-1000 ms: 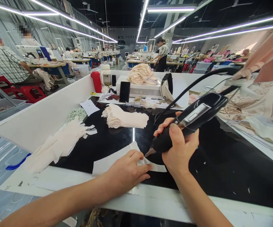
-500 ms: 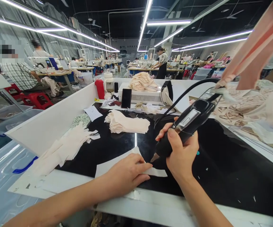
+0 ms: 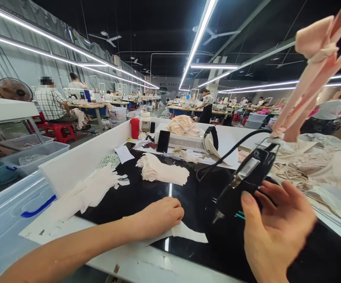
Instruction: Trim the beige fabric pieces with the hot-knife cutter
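Observation:
My left hand (image 3: pixel 161 214) is closed, fingers curled down on a cream fabric piece (image 3: pixel 190 232) at the front of the black tabletop. One end of that piece shows to the right of the fingers; the rest is mostly under my hand and forearm. A black corded hand tool (image 3: pixel 244 177) with a pointed metal tip hangs tilted from pink fabric strips (image 3: pixel 303 98), its tip down and left. My right hand (image 3: pixel 279 228) is open beside the tool, fingers spread and thumb overlapping its lower side. Whether the thumb touches it I cannot tell.
Stacked cream pieces (image 3: pixel 164 169) lie mid-table, with looser cream pieces (image 3: pixel 96 188) at left. Behind them stand a phone (image 3: pixel 163 141), a white vented box (image 3: pixel 185 142) and a red container (image 3: pixel 134 128). Garments (image 3: pixel 320 165) are heaped at right. Co-workers sit and stand farther off.
My right hand has let go of the black tool and moved right, opening its fingers. The tool now hangs farther right. My left hand has curled on the fabric, and the camera view has shifted.

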The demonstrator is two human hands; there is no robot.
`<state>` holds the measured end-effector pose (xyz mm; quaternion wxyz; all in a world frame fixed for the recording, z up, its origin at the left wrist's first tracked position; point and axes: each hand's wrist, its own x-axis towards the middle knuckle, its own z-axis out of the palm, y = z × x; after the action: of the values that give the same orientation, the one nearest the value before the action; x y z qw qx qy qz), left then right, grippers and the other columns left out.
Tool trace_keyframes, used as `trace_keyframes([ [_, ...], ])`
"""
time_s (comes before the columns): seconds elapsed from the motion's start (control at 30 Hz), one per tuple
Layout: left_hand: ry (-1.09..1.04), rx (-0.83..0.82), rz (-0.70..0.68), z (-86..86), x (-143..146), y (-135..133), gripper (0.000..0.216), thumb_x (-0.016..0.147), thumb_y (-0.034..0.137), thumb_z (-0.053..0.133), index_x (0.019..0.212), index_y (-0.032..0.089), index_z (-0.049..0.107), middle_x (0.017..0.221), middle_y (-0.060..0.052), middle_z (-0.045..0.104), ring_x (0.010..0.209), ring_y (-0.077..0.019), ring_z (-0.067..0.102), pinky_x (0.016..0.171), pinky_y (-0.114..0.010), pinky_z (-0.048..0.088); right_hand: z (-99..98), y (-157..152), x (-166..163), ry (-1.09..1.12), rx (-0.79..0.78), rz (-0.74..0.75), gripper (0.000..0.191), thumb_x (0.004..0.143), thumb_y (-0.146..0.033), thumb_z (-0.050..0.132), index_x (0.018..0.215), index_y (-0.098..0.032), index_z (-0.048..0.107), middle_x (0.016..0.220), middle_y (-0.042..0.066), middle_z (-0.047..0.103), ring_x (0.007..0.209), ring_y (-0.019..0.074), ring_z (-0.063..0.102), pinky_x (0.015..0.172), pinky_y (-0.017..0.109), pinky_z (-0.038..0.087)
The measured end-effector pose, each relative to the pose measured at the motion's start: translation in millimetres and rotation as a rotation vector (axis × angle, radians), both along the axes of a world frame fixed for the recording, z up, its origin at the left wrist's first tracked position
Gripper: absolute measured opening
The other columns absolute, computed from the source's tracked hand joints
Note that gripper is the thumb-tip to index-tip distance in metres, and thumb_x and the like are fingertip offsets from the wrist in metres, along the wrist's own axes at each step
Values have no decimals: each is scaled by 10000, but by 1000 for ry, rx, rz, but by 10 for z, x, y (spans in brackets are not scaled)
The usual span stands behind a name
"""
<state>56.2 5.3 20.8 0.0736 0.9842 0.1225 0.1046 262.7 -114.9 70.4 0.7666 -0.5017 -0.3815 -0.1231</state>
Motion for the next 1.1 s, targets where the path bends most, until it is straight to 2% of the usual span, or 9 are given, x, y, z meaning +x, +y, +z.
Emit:
trace_keyframes([
  [0.07, 49, 65, -5, 10, 20, -1, 134, 1093, 149, 530, 1015, 163, 639, 1112, -89, 689, 1044, -227, 659, 952, -330, 536, -62, -118, 5, -124, 77, -55, 393, 860, -310, 866, 1213, -226, 714, 1045, 39, 695, 948, 205, 681, 906, 350, 539],
  [0.17, 65, -8, 92, 120, 17, 16, 171, 1099, 159, 465, 1002, 183, 603, 992, -63, 685, 913, -222, 658, 838, -319, 509, -194, -252, -47, -428, -217, 98, 50, 974, -268, 732, 1012, -245, 756, 921, 21, 735, 810, 174, 700, 776, 282, 552],
  [0.27, -22, -252, 188, 310, -26, 49, 179, 1108, 254, 434, 1014, 210, 580, 898, -18, 666, 789, -196, 624, 725, -292, 444, -292, -258, -150, -531, -532, 374, 147, 1032, -344, 649, 1045, -276, 779, 999, 37, 752, 842, 173, 719, 752, 264, 578],
  [0.37, -183, -428, 204, 482, -78, 98, 163, 1064, 290, 450, 1030, 213, 589, 887, 2, 658, 778, -174, 593, 727, -282, 414, -317, -156, -275, -360, -761, 567, 253, 1039, -456, 618, 1097, -294, 803, 1139, 67, 722, 910, 183, 699, 747, 272, 576],
  [0.47, -320, -615, 211, 585, -108, 151, 207, 997, 349, 522, 1108, 214, 634, 791, 39, 601, 719, -152, 538, 686, -266, 391, -304, -17, -427, -189, -855, 760, 329, 992, -545, 649, 1144, -307, 817, 1272, 73, 696, 968, 196, 678, 772, 291, 556],
  [0.57, -417, -794, 251, 640, -134, 200, 319, 936, 398, 593, 1178, 206, 670, 718, 62, 530, 656, -131, 471, 625, -248, 348, -306, 125, -590, -131, -915, 866, 329, 916, -539, 715, 1115, -306, 832, 1107, 46, 739, 893, 197, 624, 765, 307, 501],
  [0.9, -588, -1270, 453, 568, -475, 427, 544, 806, 396, 792, 1287, 166, 683, 814, 28, 592, 644, -92, 499, 577, -204, 364, -318, 489, -659, -38, -905, 946, 401, 858, -588, 698, 978, -221, 806, 731, -4, 632, 648, 149, 469, 605, 269, 371],
  [1.0, -635, -1220, 510, 522, -541, 556, 514, 833, 344, 730, 1303, 147, 670, 920, -21, 648, 723, -119, 591, 652, -234, 482, -322, 653, -585, -33, -888, 903, 443, 820, -623, 708, 960, -215, 809, 688, -13, 590, 618, 145, 441, 568, 263, 333],
  [1.1, -662, -1089, 555, 548, -537, 722, 468, 869, 322, 675, 1301, 142, 678, 909, -21, 645, 706, -123, 577, 629, -229, 472, -309, 853, -488, -10, -853, 796, 494, 778, -636, 715, 1004, -207, 806, 678, -18, 587, 615, 151, 453, 574, 270, 339],
])
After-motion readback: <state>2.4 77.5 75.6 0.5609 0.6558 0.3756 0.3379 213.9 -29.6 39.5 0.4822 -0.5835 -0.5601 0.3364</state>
